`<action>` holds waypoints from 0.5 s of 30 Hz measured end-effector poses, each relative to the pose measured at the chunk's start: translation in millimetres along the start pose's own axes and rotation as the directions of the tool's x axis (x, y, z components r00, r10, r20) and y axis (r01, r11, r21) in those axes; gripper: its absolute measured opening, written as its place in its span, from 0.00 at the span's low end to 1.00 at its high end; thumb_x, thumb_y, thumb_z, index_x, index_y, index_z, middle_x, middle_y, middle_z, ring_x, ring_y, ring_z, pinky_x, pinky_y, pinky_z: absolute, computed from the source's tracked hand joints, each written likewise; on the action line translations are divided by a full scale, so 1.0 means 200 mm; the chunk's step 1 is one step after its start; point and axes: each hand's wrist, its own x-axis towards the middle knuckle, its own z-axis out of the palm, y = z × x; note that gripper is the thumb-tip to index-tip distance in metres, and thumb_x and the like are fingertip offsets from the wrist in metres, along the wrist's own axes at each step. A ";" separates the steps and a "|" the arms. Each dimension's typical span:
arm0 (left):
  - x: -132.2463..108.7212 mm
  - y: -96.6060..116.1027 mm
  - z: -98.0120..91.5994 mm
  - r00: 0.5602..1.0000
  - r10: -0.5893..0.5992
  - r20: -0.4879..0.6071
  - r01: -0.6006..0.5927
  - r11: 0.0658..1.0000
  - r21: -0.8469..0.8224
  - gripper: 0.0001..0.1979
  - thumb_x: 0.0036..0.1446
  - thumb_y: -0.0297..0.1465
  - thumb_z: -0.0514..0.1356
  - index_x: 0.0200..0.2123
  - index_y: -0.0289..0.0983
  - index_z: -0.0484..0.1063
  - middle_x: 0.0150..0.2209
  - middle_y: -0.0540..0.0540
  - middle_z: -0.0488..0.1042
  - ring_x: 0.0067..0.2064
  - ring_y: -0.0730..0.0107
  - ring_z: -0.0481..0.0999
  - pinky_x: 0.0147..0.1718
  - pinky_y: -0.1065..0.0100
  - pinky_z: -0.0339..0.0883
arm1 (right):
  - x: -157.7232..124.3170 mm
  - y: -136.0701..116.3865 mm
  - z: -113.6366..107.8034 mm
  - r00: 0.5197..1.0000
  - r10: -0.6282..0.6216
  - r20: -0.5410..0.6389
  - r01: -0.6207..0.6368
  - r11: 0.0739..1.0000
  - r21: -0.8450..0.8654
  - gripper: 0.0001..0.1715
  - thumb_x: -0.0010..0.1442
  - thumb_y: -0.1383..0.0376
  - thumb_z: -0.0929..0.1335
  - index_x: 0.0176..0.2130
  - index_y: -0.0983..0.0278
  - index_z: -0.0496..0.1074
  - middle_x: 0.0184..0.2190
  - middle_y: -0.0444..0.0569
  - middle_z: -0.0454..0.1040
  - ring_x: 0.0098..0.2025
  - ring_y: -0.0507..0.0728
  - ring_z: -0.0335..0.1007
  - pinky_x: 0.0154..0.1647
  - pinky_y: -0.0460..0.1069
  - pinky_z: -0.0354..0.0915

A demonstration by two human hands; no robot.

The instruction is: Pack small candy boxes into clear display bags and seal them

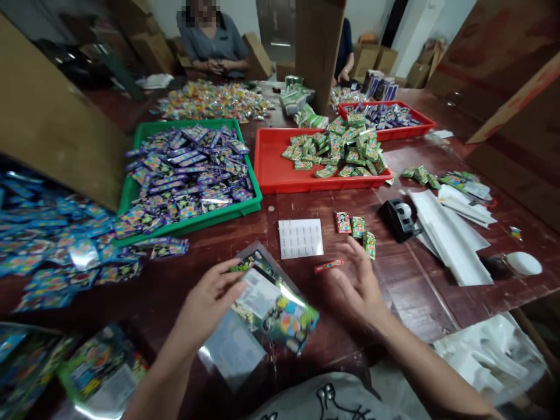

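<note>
Near side, left of centre: my left hand (212,300) pinches the edge of a green printed bag (291,321). Farther right, a white gridded sheet (300,238) lies flat; next, a small red packet (327,266), beside my right hand (359,286), fingers parted, apart from the left. Black tape dispenser (397,220) at right.

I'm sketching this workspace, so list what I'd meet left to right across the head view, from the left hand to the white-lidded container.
Left hand → printed pouch → red stick packet → right hand → black tape dispenser → white sheets → white-lidded container.
</note>
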 end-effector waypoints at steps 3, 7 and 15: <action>-0.08 -0.03 -0.03 0.988 0.023 -0.152 -0.040 0.993 -0.112 0.47 0.52 0.47 0.75 0.71 0.43 0.64 0.55 0.41 0.81 0.52 0.54 0.83 0.46 0.60 0.79 | -0.08 0.01 0.04 0.973 0.221 -0.066 -0.203 0.955 0.215 0.42 0.71 0.57 0.71 0.75 0.48 0.52 0.63 0.55 0.69 0.62 0.61 0.74 0.64 0.61 0.75; -0.26 -0.15 0.12 0.996 0.003 -0.086 -0.020 0.980 -0.196 0.35 0.55 0.46 0.73 0.64 0.44 0.71 0.55 0.43 0.80 0.51 0.57 0.82 0.48 0.61 0.79 | -0.13 0.03 0.15 0.955 0.278 -0.106 -0.222 0.903 0.367 0.45 0.67 0.59 0.75 0.73 0.47 0.54 0.52 0.49 0.73 0.53 0.57 0.78 0.57 0.57 0.79; -0.38 -0.21 0.34 0.944 0.071 0.321 -0.017 0.986 -0.169 0.22 0.59 0.38 0.71 0.52 0.43 0.67 0.45 0.46 0.79 0.44 0.63 0.84 0.45 0.63 0.79 | -0.05 0.08 0.16 0.940 -0.051 0.337 -0.047 0.961 0.274 0.47 0.74 0.67 0.66 0.79 0.49 0.40 0.50 0.51 0.79 0.51 0.57 0.81 0.57 0.59 0.79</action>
